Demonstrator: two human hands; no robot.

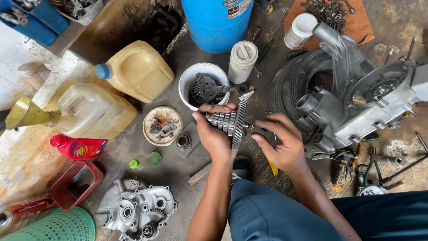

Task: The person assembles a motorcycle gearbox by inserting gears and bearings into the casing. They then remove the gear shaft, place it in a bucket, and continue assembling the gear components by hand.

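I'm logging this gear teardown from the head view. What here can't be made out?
- Gear shaft: its middle is hidden by the left hand.
- Right hand: its fingertips cover the shaft's end.
- Blue drum: top cut off by the frame edge.
- Gear in the white cup: lower part hidden by the cup wall.

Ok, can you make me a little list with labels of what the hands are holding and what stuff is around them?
left hand: grips a stack of metal gears on a shaft
right hand: fingertips at the shaft end, beside the big gear
behind the hands: white bucket with a gear part inside
right side: grey engine casing on a black tyre
left side: two yellowish jugs, yellow funnel, red bottle
near the knees: silver engine cover
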